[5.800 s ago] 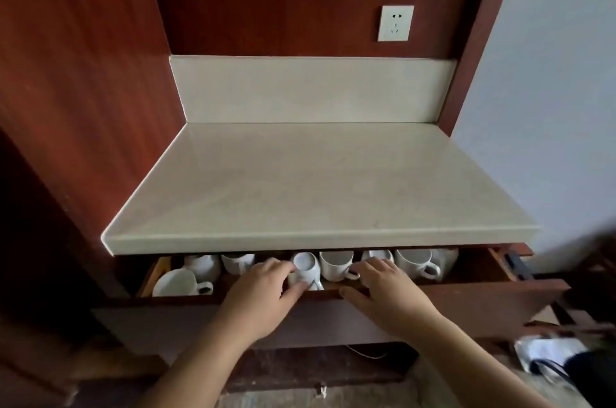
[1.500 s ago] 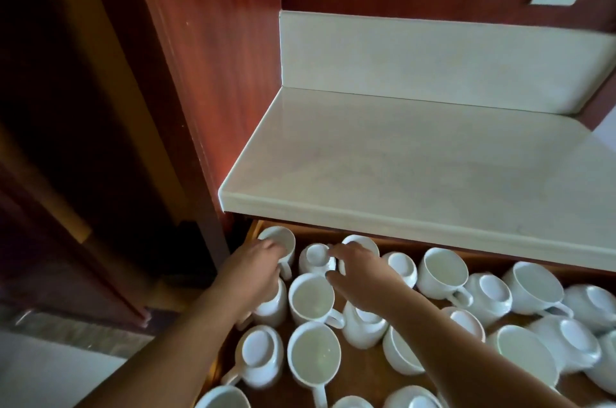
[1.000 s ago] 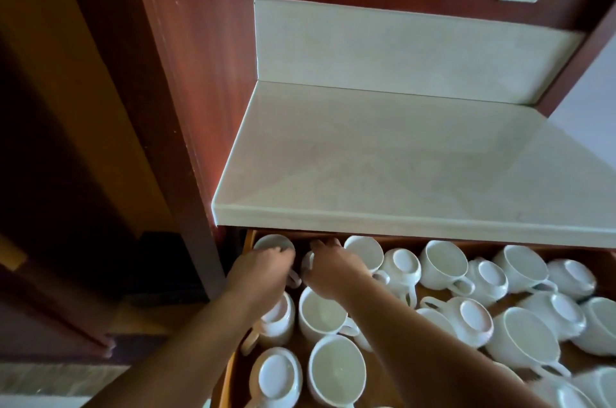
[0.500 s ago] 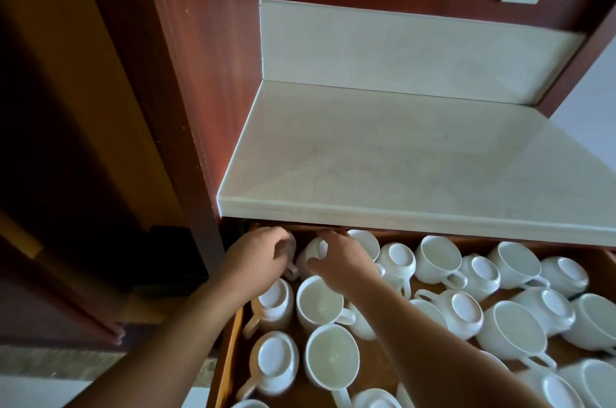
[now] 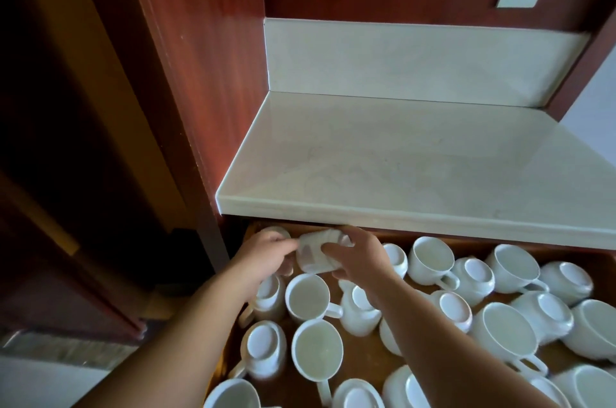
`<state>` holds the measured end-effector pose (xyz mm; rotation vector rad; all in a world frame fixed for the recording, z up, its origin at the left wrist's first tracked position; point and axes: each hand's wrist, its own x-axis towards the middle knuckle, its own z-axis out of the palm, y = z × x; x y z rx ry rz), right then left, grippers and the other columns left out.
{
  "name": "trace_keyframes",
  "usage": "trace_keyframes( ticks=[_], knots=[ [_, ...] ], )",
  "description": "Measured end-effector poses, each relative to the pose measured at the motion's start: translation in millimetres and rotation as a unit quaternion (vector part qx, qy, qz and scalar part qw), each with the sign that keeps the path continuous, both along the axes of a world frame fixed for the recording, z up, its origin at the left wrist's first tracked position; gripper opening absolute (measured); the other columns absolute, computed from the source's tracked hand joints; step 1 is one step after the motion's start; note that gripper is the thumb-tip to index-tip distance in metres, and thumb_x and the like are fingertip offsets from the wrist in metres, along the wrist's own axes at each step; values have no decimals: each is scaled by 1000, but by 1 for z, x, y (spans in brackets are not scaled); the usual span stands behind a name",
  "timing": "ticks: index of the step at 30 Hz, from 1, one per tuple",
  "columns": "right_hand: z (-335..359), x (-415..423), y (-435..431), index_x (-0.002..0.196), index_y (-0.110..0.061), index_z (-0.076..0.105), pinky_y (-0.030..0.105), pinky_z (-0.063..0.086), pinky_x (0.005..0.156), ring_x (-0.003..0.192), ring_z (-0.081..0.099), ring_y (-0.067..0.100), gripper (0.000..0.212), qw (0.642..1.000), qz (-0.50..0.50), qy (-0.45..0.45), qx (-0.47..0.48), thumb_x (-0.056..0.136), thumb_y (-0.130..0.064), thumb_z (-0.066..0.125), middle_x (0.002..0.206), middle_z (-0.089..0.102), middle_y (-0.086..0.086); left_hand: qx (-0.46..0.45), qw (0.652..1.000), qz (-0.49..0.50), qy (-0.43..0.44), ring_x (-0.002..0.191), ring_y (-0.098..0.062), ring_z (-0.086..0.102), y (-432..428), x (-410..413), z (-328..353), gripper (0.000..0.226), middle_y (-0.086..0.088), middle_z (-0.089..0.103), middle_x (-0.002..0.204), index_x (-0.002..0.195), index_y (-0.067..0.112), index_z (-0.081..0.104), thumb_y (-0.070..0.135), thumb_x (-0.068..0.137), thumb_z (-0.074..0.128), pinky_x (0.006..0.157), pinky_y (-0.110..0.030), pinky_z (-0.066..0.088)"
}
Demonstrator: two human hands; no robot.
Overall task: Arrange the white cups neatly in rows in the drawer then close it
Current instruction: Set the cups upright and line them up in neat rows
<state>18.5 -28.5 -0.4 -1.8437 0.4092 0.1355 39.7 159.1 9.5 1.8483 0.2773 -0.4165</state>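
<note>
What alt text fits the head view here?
The left hand and right hand hold a tipped small white ceramic cup at the back left of an open wooden drawer crowded with jumbled white cups, under a pale stone countertop.

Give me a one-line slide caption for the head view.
Left hand and right hand hold one white cup near the back-left corner of the open drawer, among jumbled cups.
</note>
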Motion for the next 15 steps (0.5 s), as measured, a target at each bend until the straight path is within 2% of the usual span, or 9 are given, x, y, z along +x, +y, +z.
trace_keyframes(
  ticks=[2,4,8,10,12,15],
  knots=[
    [-2,-5,-6,115,-24,71,41,65,67,87,73,25,34,998,-10,-7,64,82,-25,81,106,68,7,-56,998,24,32,74,-34,73,-8,-2,4,28,-16,78,87,97,6,74,32,86,77,90,-52,60],
    [0,-14,-13,110,-29,72,43,65,71,93,72,28,27,990,-17,-11,140,85,-22,79,112,67,11,-92,993,37,60,79,-34,74,-14,-4,8,27,-16,77,94,102,8,75,33,91,76,86,-47,62],
    [10,-32,-23,125,-21,67,49,62,80,103,71,35,39,960,0,-12,279,87,-17,78,119,66,14,-154,979,4,132,80,-33,71,-21,-14,20,48,-18,73,96,105,12,79,54,83,79,79,-45,64],
    [13,-40,-28,130,-20,64,52,61,83,105,71,38,46,951,18,-16,307,86,-16,79,122,67,14,-189,970,-18,149,86,-35,73,-23,-18,25,51,-19,74,100,111,11,78,55,84,78,86,-49,63],
    [16,-46,-37,130,-21,64,55,59,87,106,71,38,47,946,39,-19,321,86,-14,78,120,69,13,-207,968,-41,136,92,-37,74,-25,-20,30,45,-23,75,110,114,10,76,47,88,75,88,-50,62],
    [29,-50,-53,121,-23,69,52,59,87,108,70,37,43,954,88,-25,286,80,-22,80,120,69,11,-198,972,-82,96,93,-37,74,-25,-21,34,33,-20,76,106,104,17,81,39,79,82,77,-44,63]
  ],
)
